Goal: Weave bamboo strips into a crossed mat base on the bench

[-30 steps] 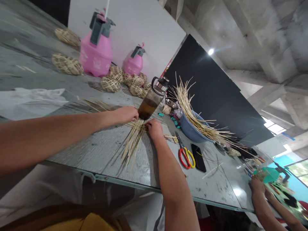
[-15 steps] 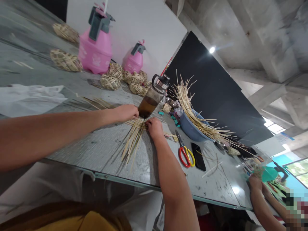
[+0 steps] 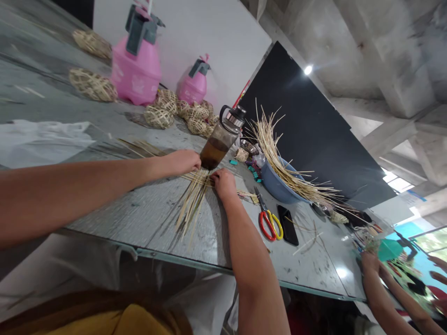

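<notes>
A sheaf of crossing bamboo strips [image 3: 191, 200] lies on the table, its loose ends fanned toward the front edge. My left hand [image 3: 186, 162] is closed at the upper left of the crossing, fingertips pinched on the strips. At the right side of the same crossing, my right hand [image 3: 225, 182] is closed with thumb and fingers gripping strips. Part of the weave between the hands is hidden by my fingers. Just behind them stands a bottle [image 3: 219, 142] of brown liquid. Scissors [image 3: 268, 222] with one red and one yellow handle lie to the right of my right hand.
A black phone [image 3: 288, 225] lies beside the scissors. Behind it, a blue basin [image 3: 279, 186] holds long strips that stick out. Pink spray bottles [image 3: 137, 70] and several woven balls [image 3: 159, 116] stand at the back left. Another person's hand [image 3: 370, 263] works at far right.
My hands stay almost in the same place on the strips. The view has shifted slightly. At the far right, another hand has come into sight.
</notes>
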`<move>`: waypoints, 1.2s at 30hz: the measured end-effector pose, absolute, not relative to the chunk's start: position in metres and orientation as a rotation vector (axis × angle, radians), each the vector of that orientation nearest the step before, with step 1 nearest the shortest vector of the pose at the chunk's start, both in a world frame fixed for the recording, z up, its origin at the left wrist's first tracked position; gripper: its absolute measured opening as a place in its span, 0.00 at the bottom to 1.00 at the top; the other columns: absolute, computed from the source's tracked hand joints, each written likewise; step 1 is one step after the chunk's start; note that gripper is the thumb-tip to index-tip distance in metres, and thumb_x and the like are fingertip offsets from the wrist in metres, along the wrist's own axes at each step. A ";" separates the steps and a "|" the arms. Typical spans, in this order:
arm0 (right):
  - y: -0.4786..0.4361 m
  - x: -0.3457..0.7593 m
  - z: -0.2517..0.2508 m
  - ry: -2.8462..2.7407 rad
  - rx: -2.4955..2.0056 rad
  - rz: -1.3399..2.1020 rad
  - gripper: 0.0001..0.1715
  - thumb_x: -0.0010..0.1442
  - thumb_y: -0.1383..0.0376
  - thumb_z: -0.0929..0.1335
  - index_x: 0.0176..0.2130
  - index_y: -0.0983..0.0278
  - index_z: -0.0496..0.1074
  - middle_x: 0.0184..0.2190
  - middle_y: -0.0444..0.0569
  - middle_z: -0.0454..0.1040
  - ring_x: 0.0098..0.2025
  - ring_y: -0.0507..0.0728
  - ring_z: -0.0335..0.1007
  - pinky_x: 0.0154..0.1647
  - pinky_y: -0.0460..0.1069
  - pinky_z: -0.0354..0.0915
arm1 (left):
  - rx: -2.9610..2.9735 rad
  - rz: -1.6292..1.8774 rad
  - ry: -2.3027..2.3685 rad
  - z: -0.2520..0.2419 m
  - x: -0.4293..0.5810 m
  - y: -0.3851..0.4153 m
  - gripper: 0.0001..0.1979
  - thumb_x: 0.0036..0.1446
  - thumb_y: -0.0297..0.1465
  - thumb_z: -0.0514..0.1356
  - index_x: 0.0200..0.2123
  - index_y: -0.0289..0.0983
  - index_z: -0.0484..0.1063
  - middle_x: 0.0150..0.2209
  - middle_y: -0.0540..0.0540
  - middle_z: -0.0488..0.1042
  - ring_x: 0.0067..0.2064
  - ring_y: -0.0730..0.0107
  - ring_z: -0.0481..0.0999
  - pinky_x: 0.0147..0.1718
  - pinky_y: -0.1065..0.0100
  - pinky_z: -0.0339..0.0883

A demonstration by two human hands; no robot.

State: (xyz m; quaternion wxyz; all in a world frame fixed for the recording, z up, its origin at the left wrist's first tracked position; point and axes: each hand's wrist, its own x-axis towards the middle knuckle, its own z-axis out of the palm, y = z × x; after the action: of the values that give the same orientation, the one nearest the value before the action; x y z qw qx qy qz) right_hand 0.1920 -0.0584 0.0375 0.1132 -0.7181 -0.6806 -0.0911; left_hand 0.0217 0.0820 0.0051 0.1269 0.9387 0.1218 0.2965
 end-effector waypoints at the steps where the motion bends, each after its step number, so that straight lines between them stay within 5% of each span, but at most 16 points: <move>1: -0.058 0.192 0.037 -1.994 -2.106 -0.270 0.08 0.64 0.69 0.69 0.37 0.64 0.80 0.37 0.50 0.77 0.42 0.55 0.70 0.44 0.45 0.62 | 2.743 0.852 0.378 0.005 0.022 0.081 0.10 0.48 0.27 0.55 0.25 0.37 0.78 0.27 0.44 0.77 0.26 0.67 0.68 0.29 0.67 0.54; 12: -0.061 0.193 0.038 -1.998 -2.067 -0.262 0.08 0.64 0.69 0.69 0.38 0.65 0.80 0.38 0.51 0.78 0.43 0.55 0.71 0.45 0.45 0.63 | 2.758 0.827 0.419 0.010 0.018 0.077 0.10 0.50 0.29 0.56 0.28 0.37 0.78 0.31 0.43 0.79 0.30 0.66 0.72 0.31 0.68 0.57; 21: -0.072 0.194 0.047 -2.081 -1.992 -0.185 0.09 0.64 0.64 0.69 0.38 0.57 0.81 0.38 0.51 0.80 0.41 0.54 0.73 0.42 0.46 0.63 | 2.659 0.611 0.488 0.017 0.009 0.083 0.11 0.48 0.35 0.58 0.27 0.37 0.79 0.29 0.44 0.80 0.27 0.66 0.72 0.28 0.69 0.57; 36: -0.070 0.187 0.050 -2.084 -2.132 -0.250 0.09 0.64 0.65 0.69 0.39 0.61 0.81 0.39 0.49 0.79 0.42 0.55 0.72 0.43 0.45 0.64 | 2.733 0.586 0.388 0.028 0.009 0.069 0.09 0.46 0.27 0.56 0.26 0.38 0.78 0.28 0.46 0.78 0.26 0.68 0.68 0.29 0.68 0.54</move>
State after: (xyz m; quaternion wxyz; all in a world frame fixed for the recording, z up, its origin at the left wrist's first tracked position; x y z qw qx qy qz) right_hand 0.1873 -0.0701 0.0497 0.0746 -0.7106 -0.6946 -0.0834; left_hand 0.0093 0.0693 0.0283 0.1590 0.9561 0.1358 0.2051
